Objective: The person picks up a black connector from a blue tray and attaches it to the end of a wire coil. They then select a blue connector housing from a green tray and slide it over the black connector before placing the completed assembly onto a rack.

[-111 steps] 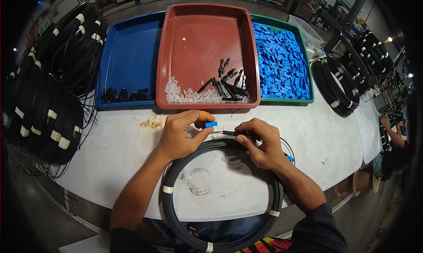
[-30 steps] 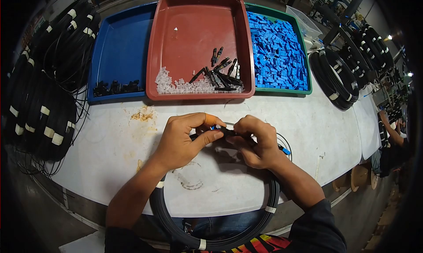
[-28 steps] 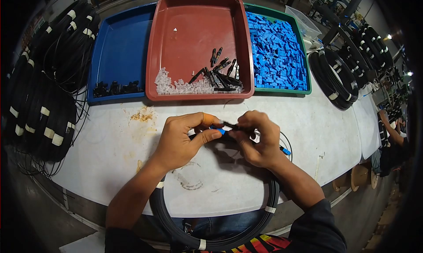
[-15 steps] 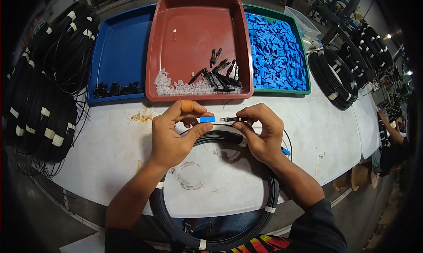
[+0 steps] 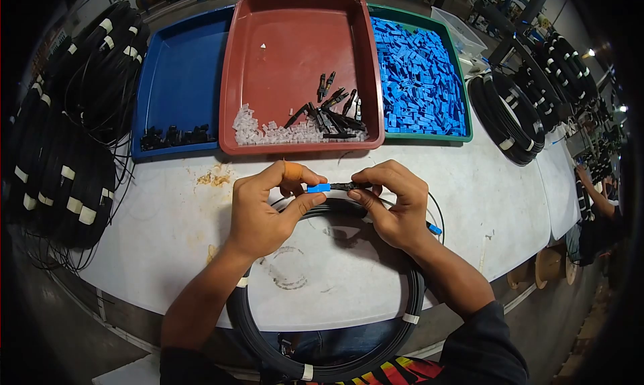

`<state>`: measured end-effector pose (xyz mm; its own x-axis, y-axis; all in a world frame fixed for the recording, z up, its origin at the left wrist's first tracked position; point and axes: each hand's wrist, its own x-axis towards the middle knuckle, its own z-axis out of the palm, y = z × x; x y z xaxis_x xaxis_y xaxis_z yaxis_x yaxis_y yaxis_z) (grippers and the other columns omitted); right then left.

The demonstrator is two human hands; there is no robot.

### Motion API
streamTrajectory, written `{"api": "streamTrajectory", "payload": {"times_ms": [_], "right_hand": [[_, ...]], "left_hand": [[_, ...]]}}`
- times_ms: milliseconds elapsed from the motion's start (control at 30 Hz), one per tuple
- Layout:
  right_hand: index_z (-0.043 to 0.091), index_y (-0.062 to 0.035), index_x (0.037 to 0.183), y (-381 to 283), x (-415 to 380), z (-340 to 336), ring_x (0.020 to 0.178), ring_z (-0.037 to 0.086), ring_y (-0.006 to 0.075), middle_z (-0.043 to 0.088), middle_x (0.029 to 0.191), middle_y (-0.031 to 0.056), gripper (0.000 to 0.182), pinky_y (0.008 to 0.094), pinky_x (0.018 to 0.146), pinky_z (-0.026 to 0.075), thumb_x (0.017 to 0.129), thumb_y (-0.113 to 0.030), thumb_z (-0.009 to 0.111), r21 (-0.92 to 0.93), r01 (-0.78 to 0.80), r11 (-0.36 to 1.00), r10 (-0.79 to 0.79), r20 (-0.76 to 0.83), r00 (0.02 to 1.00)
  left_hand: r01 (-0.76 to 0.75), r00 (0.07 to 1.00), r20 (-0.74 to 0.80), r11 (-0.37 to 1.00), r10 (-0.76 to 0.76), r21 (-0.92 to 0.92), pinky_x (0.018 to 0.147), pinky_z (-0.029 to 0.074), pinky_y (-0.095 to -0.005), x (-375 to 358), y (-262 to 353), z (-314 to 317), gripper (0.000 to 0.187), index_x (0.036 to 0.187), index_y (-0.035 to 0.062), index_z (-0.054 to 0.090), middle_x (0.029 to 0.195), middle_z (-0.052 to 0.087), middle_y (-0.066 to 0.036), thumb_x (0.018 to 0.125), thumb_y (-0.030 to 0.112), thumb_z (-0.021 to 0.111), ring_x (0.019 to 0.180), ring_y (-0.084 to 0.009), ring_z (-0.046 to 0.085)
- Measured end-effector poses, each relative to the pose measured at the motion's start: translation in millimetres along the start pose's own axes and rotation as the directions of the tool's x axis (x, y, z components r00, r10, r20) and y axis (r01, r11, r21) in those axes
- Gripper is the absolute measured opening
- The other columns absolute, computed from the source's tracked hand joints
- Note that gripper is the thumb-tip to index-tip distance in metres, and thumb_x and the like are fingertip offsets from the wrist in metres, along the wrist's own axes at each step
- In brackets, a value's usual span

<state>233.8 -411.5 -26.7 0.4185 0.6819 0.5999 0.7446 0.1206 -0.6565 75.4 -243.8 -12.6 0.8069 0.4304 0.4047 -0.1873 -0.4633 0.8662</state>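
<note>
My left hand [image 5: 265, 200], with orange wrap on one finger, pinches a small blue connector housing [image 5: 318, 188] between thumb and fingertips. From the right, my right hand [image 5: 396, 200] pinches a black cable connector [image 5: 343, 186], whose tip meets the right end of the blue housing. How far the tip sits inside cannot be made out. Below both hands lies a coil of black cable [image 5: 414, 304] with white tape bands, reaching over the table's front edge. Another blue connector [image 5: 434, 229] shows at a cable end beside my right wrist.
Behind my hands stand a blue tray [image 5: 181, 70] with black parts, a red tray [image 5: 295, 43] with clear and black parts, and a green tray [image 5: 429, 139] of blue housings. Black cable coils [image 5: 67, 184] rise at left, more at right. Another person's arm [image 5: 594, 190] shows far right.
The gap between the blue housing and the black connector has closed; the two now touch. My right hand has moved slightly left, and the blue housing sits slightly lower.
</note>
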Motion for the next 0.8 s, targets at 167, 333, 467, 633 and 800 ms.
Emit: {"api": "streamTrajectory", "payload": {"times_ms": [167,333,467,633,800], "right_hand": [[0.076,-0.0066,0.097,-0.3,-2.8,1.5,0.07,0.059,0.0202,0.07,0.085,0.006,0.025,0.0319,0.062,0.045,0.074,0.001,0.083,-0.049,0.02,0.999,-0.021,-0.026,0.999],[0.077,-0.0082,0.096,-4.1,-2.2,1.3,0.07,0.059,0.0205,0.069,0.084,0.0043,0.026,0.033,0.062,0.043,0.073,0.001,0.083,-0.117,0.093,0.989,-0.098,-0.036,0.995],[0.076,-0.009,0.097,-2.5,-3.1,2.6,0.069,0.058,0.0201,0.068,0.081,0.0031,0.027,0.0335,0.062,0.042,0.072,0.0,0.084,-0.12,0.101,0.988,-0.107,-0.041,0.993],[0.076,-0.0092,0.097,-3.4,-1.5,2.3,0.068,0.058,0.021,0.067,0.08,0.0025,0.026,0.0341,0.063,0.042,0.073,-0.002,0.084,-0.136,0.159,0.978,-0.163,-0.013,0.987],[0.074,-0.0087,0.097,-4.5,-0.7,3.4,0.067,0.058,0.0216,0.067,0.08,0.0018,0.024,0.0348,0.065,0.041,0.075,-0.006,0.084,-0.179,0.232,0.956,-0.23,0.032,0.973]], "left_hand": [[-0.078,0.996,-0.046,0.993,0.082,0.085,0.068,0.051,-0.0264,1.1,0.9,2.9,0.018,0.096,0.0024,0.074,0.082,0.075,-0.005,0.081,0.004,0.084,0.068,-0.0111,0.065],[-0.104,0.994,-0.028,0.988,0.108,0.111,0.067,0.051,-0.0268,0.1,-1.6,3.7,0.018,0.096,0.0026,0.074,0.081,0.075,-0.005,0.081,0.005,0.084,0.067,-0.012,0.065],[-0.114,0.993,-0.018,0.988,0.117,0.102,0.066,0.051,-0.0278,0.1,-3.0,4.0,0.018,0.095,0.0035,0.075,0.082,0.075,-0.006,0.08,0.005,0.084,0.068,-0.0134,0.067],[-0.123,0.992,0.019,0.987,0.122,0.101,0.063,0.052,-0.0286,-0.7,-1.9,5.4,0.018,0.095,0.0025,0.074,0.084,0.076,-0.008,0.08,0.004,0.085,0.068,-0.0148,0.068],[-0.175,0.984,0.056,0.975,0.169,0.135,0.061,0.054,-0.0281,-0.6,-0.5,5.5,0.019,0.094,0.0014,0.074,0.085,0.076,-0.009,0.079,0.004,0.086,0.068,-0.0157,0.07]]}}
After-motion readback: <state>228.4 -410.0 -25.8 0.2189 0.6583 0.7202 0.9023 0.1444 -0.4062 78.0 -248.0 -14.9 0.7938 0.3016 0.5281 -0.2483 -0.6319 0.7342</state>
